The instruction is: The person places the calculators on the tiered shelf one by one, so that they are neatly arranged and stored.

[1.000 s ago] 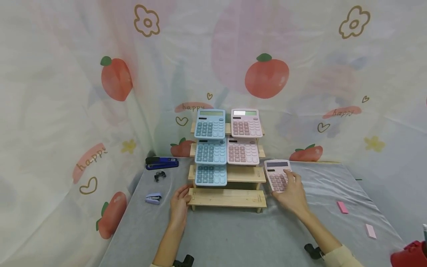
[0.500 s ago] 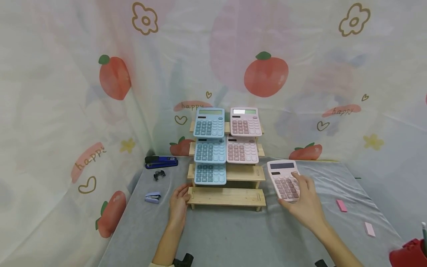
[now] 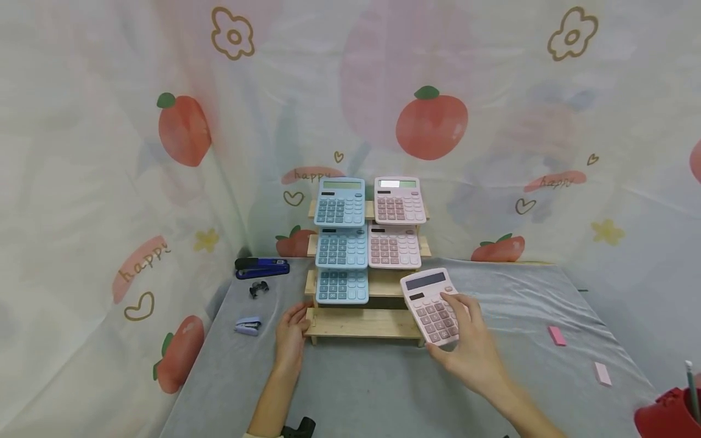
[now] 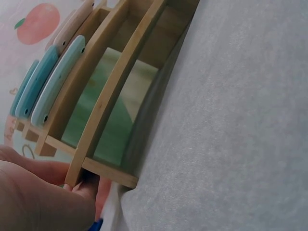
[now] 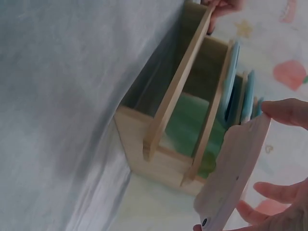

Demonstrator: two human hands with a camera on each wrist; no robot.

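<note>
Two hands at work: right hand (image 3: 471, 353) grips a tilted pink calculator (image 3: 432, 306); left hand (image 3: 290, 337), fingers relaxed, touches the wooden tiered rack's (image 3: 364, 324) left end.

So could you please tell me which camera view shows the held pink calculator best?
The head view: the pink calculator faces the camera, keys and display visible, gripped by the right hand. The right wrist view shows only its edge; the left wrist view misses it.

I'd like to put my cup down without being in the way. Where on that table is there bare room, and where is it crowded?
Bare cloth lies between the wooden rack and the near edge, and right of the right hand up to two pink erasers. Crowded: the far left corner with staplers, and the rack front, where the right hand holds a pink calculator.
</note>
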